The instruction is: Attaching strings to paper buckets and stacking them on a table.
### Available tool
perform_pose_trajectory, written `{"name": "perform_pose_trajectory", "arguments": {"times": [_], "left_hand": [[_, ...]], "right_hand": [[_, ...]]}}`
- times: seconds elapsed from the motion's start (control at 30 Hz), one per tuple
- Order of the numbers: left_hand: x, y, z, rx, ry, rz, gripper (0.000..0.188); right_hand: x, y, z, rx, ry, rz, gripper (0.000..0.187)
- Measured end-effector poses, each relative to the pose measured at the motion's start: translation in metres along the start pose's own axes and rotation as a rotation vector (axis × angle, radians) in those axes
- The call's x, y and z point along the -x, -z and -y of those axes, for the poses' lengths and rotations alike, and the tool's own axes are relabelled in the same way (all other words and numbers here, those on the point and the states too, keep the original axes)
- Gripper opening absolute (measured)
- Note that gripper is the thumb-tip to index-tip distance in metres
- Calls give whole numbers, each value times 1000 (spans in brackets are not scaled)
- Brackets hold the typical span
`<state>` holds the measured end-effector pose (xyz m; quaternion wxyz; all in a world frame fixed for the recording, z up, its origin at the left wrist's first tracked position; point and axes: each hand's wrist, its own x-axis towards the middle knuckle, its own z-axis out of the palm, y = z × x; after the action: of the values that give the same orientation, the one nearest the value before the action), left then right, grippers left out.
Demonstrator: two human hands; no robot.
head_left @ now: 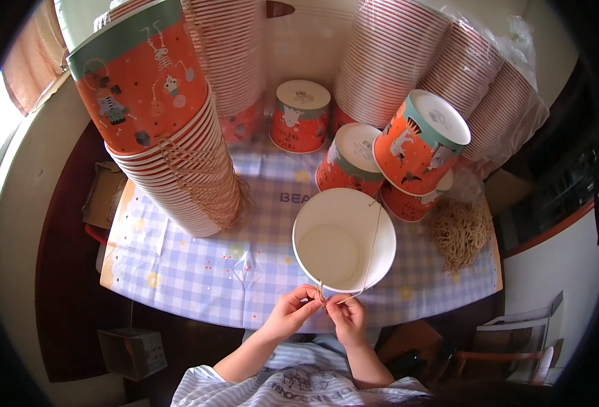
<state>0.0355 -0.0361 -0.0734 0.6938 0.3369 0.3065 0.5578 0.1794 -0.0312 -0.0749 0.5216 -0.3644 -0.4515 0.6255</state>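
Observation:
A white-lined paper bucket [329, 252] stands upright near the table's front edge, its mouth facing up. One thin tan cord [375, 237] is fixed at its far right rim and runs across the mouth to the near rim. There my left hand [292, 312] pinches the cord's end, thumb against fingers. My right hand [346, 317] is closed on the same cord just beside it, fingertips almost touching. Both hands sit just outside the near rim. The exact shape of the cord between the fingertips is too small to make out.
A tall nested stack of orange buckets [143, 88] with cords hanging down its side leans at left. Upside-down buckets [353, 156] stand behind the open one. Bagged stacks [394, 54] fill the back right. A cord bundle [461, 234] lies on the checked tablecloth [197, 271].

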Motion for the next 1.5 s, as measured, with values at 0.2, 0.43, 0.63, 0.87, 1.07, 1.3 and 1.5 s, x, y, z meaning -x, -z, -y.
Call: {"name": "perform_pose_trajectory", "arguments": {"times": [0.2, 0.43, 0.63, 0.87, 1.07, 1.3, 1.5], "left_hand": [[4, 0, -1, -197, -66, -39, 7], [7, -9, 6, -210, -62, -143, 5], [4, -12, 6, -13, -82, -145, 5], [0, 5, -7, 178, -41, -219, 6], [0, -2, -18, -22, -81, -160, 9], [5, -4, -5, -19, -20, -10, 12], [5, -2, -6, 53, 40, -13, 6]], "right_hand": [[0, 0, -3, 62, -10, 23, 7], [0, 0, -7, 268, 128, -25, 10], [-2, -2, 2, 387, 211, -21, 8], [5, 0, 4, 533, 247, 29, 5], [8, 0, 3, 272, 156, -35, 4], [7, -2, 11, 439, 226, -33, 5], [11, 1, 11, 336, 145, -46, 7]]}}
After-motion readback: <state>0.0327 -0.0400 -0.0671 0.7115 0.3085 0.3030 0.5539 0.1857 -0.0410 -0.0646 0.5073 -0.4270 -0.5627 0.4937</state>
